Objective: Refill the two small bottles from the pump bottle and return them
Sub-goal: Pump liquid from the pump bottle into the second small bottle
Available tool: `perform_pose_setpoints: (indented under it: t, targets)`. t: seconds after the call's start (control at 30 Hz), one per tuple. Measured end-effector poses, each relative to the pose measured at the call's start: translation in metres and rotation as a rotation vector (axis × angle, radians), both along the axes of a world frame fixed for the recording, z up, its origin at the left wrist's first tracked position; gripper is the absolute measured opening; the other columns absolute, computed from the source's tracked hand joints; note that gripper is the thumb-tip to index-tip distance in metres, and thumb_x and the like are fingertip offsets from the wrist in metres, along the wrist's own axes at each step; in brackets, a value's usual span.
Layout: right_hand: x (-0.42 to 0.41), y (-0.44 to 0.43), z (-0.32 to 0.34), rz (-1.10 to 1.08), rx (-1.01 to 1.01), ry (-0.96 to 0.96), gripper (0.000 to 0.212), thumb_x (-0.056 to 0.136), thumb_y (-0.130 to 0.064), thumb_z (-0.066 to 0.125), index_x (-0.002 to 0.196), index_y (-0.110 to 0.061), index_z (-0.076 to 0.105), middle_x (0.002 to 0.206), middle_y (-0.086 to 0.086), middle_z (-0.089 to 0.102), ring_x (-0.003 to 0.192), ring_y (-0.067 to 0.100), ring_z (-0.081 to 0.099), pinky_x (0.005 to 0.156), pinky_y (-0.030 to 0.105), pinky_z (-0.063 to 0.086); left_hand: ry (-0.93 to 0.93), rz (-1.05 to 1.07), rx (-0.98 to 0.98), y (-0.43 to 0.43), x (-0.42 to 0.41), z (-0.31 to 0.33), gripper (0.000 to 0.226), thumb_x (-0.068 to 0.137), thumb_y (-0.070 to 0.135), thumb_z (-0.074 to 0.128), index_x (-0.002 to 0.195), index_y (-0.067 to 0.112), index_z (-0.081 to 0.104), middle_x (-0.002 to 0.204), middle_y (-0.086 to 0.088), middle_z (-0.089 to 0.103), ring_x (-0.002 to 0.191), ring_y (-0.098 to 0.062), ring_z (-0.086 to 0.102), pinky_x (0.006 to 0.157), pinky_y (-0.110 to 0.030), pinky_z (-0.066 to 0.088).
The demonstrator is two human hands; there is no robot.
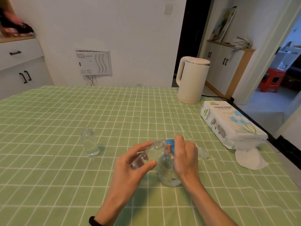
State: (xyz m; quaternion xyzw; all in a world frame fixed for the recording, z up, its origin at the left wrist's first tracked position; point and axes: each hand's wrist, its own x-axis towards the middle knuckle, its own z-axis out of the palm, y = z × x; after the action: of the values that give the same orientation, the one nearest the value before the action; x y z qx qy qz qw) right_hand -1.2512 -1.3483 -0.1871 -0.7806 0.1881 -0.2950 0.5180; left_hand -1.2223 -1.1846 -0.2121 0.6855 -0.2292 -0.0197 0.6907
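Green checked tablecloth; pack reads "TISSUE PAPER"

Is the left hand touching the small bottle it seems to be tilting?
Touching. The head view shows the left hand with fingers above and thumb below the tilted small bottle, wrapped directly against its clear body.

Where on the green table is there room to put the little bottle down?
Most bare cloth lies left of the standing small bottle, and behind it toward the wall. Another free strip runs between the kettle and the hands. It is crowded around the pump bottle, the right hand and the tissue pack.
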Motion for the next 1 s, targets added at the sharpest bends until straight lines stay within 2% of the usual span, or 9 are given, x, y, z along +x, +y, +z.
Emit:
perform_pose_setpoints:
  t: [0.1, 0.23, 0.37, 0.47, 0.6, 0.73, 0.83, 0.93, 1.0]
  targets:
    - [-0.0001, 0.0009, -0.0012, -0.003, 0.048, 0.023, 0.058, 0.087, -0.055, 0.03, 0.046, -0.026, 0.059, 0.045, -0.017, 0.055, 0.044, 0.004, 0.048, 0.063, 0.034, 0.04, 0.014, -0.005, -0.013, -0.0004, -0.0015, -0.0013, 0.047, 0.079, 0.022, 0.085, 0.12, 0.043, 0.076, 0.12, 0.013, 0.079, 0.104, -0.019, 0.077, 0.09, -0.035, 0.065]
    - [0.0001, 0.0034, -0.0008, -0.004, 0.056, 0.007, 0.068, 0.088, -0.067, 0.023, 0.046, -0.024, 0.055, 0.048, -0.015, 0.06, 0.042, 0.004, 0.049, 0.064, 0.033, 0.04, 0.049, -0.012, -0.046, -0.0007, -0.0029, -0.0025, 0.046, 0.078, 0.019, 0.084, 0.118, 0.042, 0.077, 0.11, 0.007, 0.082, 0.101, -0.017, 0.078, 0.086, -0.025, 0.062]
    - [0.0, 0.0024, -0.0009, 0.002, 0.061, -0.005, 0.066, 0.087, -0.066, 0.025, 0.046, -0.025, 0.057, 0.061, -0.011, 0.072, 0.045, 0.004, 0.051, 0.064, 0.034, 0.041, 0.07, -0.023, -0.075, -0.0013, -0.003, -0.0026, 0.048, 0.081, 0.009, 0.085, 0.116, 0.041, 0.078, 0.111, 0.006, 0.082, 0.101, -0.017, 0.078, 0.084, -0.021, 0.061]
    - [0.0006, 0.0012, 0.0, 0.008, 0.042, -0.014, 0.057, 0.083, -0.059, 0.029, 0.045, -0.027, 0.058, 0.061, -0.012, 0.072, 0.048, 0.004, 0.054, 0.063, 0.034, 0.043, 0.067, -0.036, -0.075, -0.0017, -0.0031, -0.0009, 0.051, 0.084, 0.002, 0.084, 0.117, 0.04, 0.078, 0.115, 0.008, 0.082, 0.106, -0.012, 0.077, 0.085, -0.02, 0.06]
    - [0.0005, 0.0, -0.0008, 0.005, 0.02, -0.003, 0.051, 0.082, -0.052, 0.031, 0.046, -0.03, 0.06, 0.047, -0.017, 0.059, 0.047, 0.004, 0.053, 0.061, 0.032, 0.038, 0.059, -0.042, -0.088, -0.0044, -0.0052, 0.0019, 0.048, 0.08, 0.01, 0.083, 0.116, 0.041, 0.078, 0.117, 0.012, 0.081, 0.107, -0.009, 0.077, 0.084, -0.018, 0.06]
    - [-0.0003, 0.0007, -0.0026, 0.004, 0.048, 0.014, 0.063, 0.086, -0.063, 0.027, 0.045, -0.026, 0.057, 0.051, -0.009, 0.063, 0.046, 0.006, 0.049, 0.063, 0.037, 0.045, 0.056, -0.043, -0.096, -0.0056, -0.0062, 0.0017, 0.047, 0.078, 0.014, 0.083, 0.115, 0.042, 0.078, 0.119, 0.012, 0.081, 0.109, -0.008, 0.076, 0.085, -0.017, 0.06]
    - [-0.0001, 0.0026, -0.0023, -0.004, 0.054, 0.012, 0.071, 0.087, -0.071, 0.022, 0.045, -0.027, 0.058, 0.053, -0.011, 0.066, 0.045, 0.004, 0.052, 0.064, 0.034, 0.044, 0.062, -0.048, -0.091, -0.0044, -0.0053, 0.0004, 0.047, 0.079, 0.017, 0.084, 0.117, 0.042, 0.077, 0.121, 0.012, 0.08, 0.113, -0.009, 0.075, 0.087, -0.017, 0.059]
    - [0.0001, 0.0028, -0.0017, -0.006, 0.048, -0.008, 0.07, 0.087, -0.071, 0.022, 0.045, -0.028, 0.057, 0.056, -0.014, 0.068, 0.045, 0.002, 0.053, 0.063, 0.032, 0.04, 0.066, -0.048, -0.081, -0.0037, -0.005, -0.0008, 0.047, 0.079, 0.02, 0.084, 0.12, 0.042, 0.076, 0.124, 0.013, 0.079, 0.117, -0.008, 0.073, 0.091, -0.013, 0.057]
    - [-0.0001, 0.0025, -0.0018, -0.002, 0.047, -0.012, 0.067, 0.087, -0.069, 0.023, 0.045, -0.028, 0.057, 0.062, -0.013, 0.072, 0.048, 0.002, 0.055, 0.063, 0.032, 0.041, 0.075, -0.045, -0.072, -0.0035, -0.0048, -0.0022, 0.047, 0.078, 0.023, 0.084, 0.121, 0.043, 0.076, 0.126, 0.014, 0.078, 0.12, -0.007, 0.071, 0.094, -0.018, 0.057]
